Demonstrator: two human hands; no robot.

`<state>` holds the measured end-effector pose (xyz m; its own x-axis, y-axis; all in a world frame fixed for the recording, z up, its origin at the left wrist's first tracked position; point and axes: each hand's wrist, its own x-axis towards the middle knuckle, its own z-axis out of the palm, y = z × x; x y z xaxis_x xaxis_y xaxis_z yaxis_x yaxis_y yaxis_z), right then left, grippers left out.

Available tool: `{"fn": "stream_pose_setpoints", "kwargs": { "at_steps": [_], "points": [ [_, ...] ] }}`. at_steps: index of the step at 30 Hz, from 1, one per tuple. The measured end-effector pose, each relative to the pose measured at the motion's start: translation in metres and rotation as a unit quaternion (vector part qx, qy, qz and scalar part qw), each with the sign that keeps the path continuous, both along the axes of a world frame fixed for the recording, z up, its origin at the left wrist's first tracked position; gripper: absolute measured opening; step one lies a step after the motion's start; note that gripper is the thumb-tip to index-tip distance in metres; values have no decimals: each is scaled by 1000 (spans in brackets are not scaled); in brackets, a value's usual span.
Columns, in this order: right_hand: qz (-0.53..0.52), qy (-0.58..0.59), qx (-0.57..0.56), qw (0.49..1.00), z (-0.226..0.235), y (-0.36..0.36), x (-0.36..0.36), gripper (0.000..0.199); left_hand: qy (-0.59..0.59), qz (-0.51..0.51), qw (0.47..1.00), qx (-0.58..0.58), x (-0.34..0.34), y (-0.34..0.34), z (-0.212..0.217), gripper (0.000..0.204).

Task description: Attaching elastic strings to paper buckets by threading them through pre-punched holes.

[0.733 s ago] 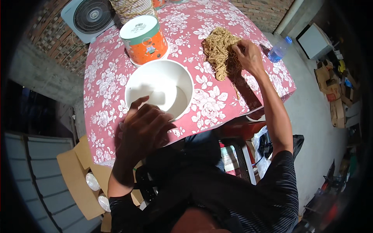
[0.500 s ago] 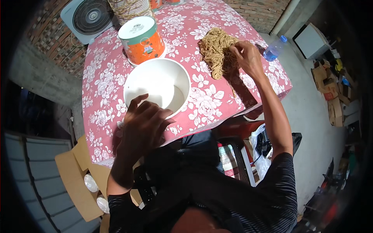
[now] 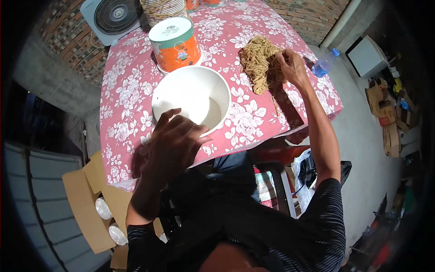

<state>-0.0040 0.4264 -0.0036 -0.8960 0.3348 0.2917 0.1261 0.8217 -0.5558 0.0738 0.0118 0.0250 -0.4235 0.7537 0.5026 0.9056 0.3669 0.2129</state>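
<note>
A white round tub (image 3: 219, 97) with an open top stands near the table's front edge. My left hand (image 3: 174, 145) is at its near rim, fingers bent but apart, with nothing seen in them; whether it touches the rim I cannot tell. To the right lies a tangled heap of tan cord (image 3: 256, 59). My right hand (image 3: 293, 68) is at the heap's right side, thumb and fingertips pinched together on the cord. One loose end of cord trails toward the near edge.
Behind the tub an orange and green round container (image 3: 179, 56) sits next to a wicker basket (image 3: 163, 11). A grey fan (image 3: 113, 20) is at the far left. A water bottle (image 3: 322, 66) stands on the right, and a cardboard box (image 3: 79, 199) with white round things is at lower left.
The view has shifted slightly, so the tabletop things appear a little farther right. My right hand stays pinched at the heap, and my left hand stays by the tub's rim.
</note>
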Motion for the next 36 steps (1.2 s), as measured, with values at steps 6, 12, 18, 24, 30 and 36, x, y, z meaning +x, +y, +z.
{"fn": "stream_pose_setpoints", "kwargs": {
  "at_steps": [6, 12, 18, 24, 30, 36],
  "points": [
    [66, 64, -160, 983, -11, 6, 7, 34, -3, 44, 999, 3, 0, 6, 2, 17],
    [54, 154, -75, 984, -24, 10, 0, 35, -14, 37, 999, 0, -1, 7, 2, 17],
    [8, 77, 150, 986, -18, -6, -9, 24, 1, 35, 999, 1, -3, 4, -5, 16],
    [-8, 150, 52, 987, -16, 6, -6, 21, -24, 31, 999, 27, -1, 7, 0, 17],
    [145, 156, -310, 927, 8, -51, 92, 29, -14, 69, 997, -11, 6, 2, 3, 16],
    [340, 2, -558, 757, -3, -157, 212, 7, -49, 109, 991, 55, 43, -12, 10, 40]
  ]
}}
